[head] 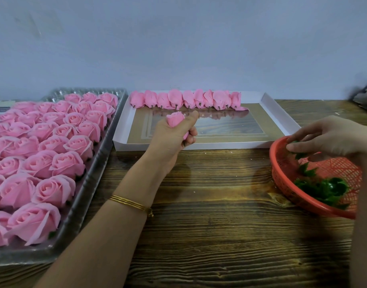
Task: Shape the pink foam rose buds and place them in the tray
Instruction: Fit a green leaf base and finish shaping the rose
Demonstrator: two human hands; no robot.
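We're gripping pink bud (175, 118) w/ left hand (174, 135) fingers by white tray (282, 113), right hand (332, 136) fingers pinching green leaf (293, 145) in red basket (282, 180)

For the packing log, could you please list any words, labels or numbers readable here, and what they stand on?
No text can be read.
The white tray, the red basket and the clear tray bear no print.
The dark band on the pale sheet at far left is too blurred to read.
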